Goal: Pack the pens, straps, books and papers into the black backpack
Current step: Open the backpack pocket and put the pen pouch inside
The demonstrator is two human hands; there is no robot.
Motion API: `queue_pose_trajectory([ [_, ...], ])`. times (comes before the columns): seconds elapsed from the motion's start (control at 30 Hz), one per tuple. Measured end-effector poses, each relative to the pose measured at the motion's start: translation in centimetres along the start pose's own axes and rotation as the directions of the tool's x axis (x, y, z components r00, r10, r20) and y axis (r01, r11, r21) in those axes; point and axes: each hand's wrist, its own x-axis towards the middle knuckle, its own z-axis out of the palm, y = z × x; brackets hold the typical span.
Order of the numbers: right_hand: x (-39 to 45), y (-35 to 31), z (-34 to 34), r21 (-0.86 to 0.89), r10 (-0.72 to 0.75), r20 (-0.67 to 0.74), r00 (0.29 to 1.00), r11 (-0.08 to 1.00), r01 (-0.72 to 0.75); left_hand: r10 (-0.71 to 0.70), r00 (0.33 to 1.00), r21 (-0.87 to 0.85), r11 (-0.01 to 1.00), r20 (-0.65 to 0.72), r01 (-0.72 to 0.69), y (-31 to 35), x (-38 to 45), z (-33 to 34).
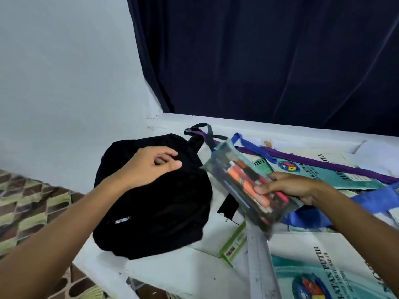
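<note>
left hand (151, 167) on backpack (155, 203), right hand (289, 186) holding pen pouch (244, 182)

I see a matt black cloth backpack (155, 199); clear glossy plastic pen pouch (248, 186), smooth blue ribbon strap (367, 199), glossy paper booklets (336, 175)

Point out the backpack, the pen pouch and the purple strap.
backpack (164, 214): head view, front panel.
pen pouch (244, 180): head view, clear side over the orange pens.
purple strap (323, 164): head view, middle stretch across the books.

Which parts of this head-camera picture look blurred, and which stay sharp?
Head view: the clear plastic pen pouch in the right hand is motion-blurred; the black fabric backpack, left hand and teal-and-white booklet look sharper.
</note>
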Motion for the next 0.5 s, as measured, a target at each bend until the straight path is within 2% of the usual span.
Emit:
queue_pose_trajectory([
  [0.1, 1.5, 0.1, 1.4, 0.148, 0.073, -0.130, 0.989, 0.987, -0.054, 0.031, 0.995, -0.021, 0.999, 0.093, -0.029, -1.6, 1.9, 1.3],
  [0.3, 6.0, -0.5, 5.2, 0.186, 0.212, -0.427, 0.879, 0.972, -0.144, 0.104, 0.973, -0.008, 0.994, 0.205, -0.105, -5.7, 3.8, 1.3],
  [0.43, 7.7, 0.0, 7.1, -0.034, 0.202, -0.575, 0.793, 0.962, -0.270, 0.102, 0.990, 0.003, 0.995, 0.092, -0.103, -10.6, 2.9, -2.2],
  [0.5, 8.1, -0.9, 8.3, -0.274, 0.153, -0.686, 0.712, 0.852, -0.447, 0.082, 0.996, 0.036, 0.996, -0.038, -0.080, -13.3, 2.1, -4.4],
])
